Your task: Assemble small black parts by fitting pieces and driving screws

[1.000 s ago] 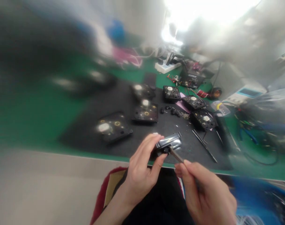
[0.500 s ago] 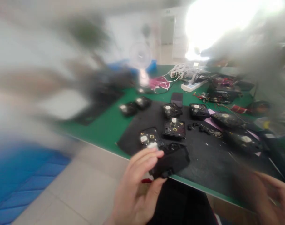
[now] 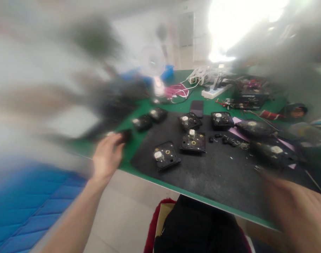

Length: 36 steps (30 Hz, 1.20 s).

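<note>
Left hand (image 3: 107, 156): curled, holding unit (image 3: 127, 135) left of mat (image 3: 214, 172), likely placing
Right hand (image 3: 296, 202): looking blurred, hold untellable
Unit: needing steady release

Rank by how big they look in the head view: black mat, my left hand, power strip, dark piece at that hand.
1. Black mat
2. Left hand
3. Power strip
Dark piece: unsure, blurred and partly hidden.

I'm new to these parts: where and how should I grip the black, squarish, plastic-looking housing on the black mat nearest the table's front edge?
Probably by its near and far rims, from the front left: the housing lies flat on the mat, with another black housing close by its right side. I'd avoid the white block standing at its left.
</note>
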{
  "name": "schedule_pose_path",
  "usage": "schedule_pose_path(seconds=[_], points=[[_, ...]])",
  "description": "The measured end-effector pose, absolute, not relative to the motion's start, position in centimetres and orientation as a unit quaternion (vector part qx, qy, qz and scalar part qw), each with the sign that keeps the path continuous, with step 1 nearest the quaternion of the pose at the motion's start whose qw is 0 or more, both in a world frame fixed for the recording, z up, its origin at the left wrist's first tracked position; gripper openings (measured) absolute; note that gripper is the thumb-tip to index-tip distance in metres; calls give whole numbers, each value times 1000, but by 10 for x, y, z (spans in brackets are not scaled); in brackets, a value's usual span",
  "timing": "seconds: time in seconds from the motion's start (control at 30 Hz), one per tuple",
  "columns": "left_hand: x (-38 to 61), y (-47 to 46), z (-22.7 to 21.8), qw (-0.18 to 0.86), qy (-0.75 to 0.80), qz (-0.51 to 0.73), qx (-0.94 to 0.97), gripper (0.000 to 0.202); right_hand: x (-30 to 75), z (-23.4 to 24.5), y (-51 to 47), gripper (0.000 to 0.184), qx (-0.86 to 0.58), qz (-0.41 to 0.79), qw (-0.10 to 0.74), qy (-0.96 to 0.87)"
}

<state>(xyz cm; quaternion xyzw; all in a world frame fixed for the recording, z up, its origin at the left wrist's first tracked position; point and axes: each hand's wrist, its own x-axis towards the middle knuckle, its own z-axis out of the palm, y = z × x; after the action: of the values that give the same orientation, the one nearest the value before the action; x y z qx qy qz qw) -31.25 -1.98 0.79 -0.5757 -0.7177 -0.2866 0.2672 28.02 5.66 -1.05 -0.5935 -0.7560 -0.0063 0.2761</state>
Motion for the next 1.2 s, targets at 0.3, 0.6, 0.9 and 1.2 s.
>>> schedule_pose_path(seconds=[0.3, 0.6, 0.9, 1.2], points=[[-285, -39, 29, 182, -690, -225, -664, 32, 276, -5, 62, 46, -635, -39, 205, -744], [-188, -4, 47, -32, -592, -215, -776, 75, 272, -9, 61, 54, -628, -81, 227, -740], [-162, -7, 44, -212, -700, -353, -584, 38, 277, -20, 67, 38, -610, -75, 218, -758], [-83, 11, 47, -450, -591, -430, -513, 32, 216, 25, 87, 29, -520, -80, 252, -812]])
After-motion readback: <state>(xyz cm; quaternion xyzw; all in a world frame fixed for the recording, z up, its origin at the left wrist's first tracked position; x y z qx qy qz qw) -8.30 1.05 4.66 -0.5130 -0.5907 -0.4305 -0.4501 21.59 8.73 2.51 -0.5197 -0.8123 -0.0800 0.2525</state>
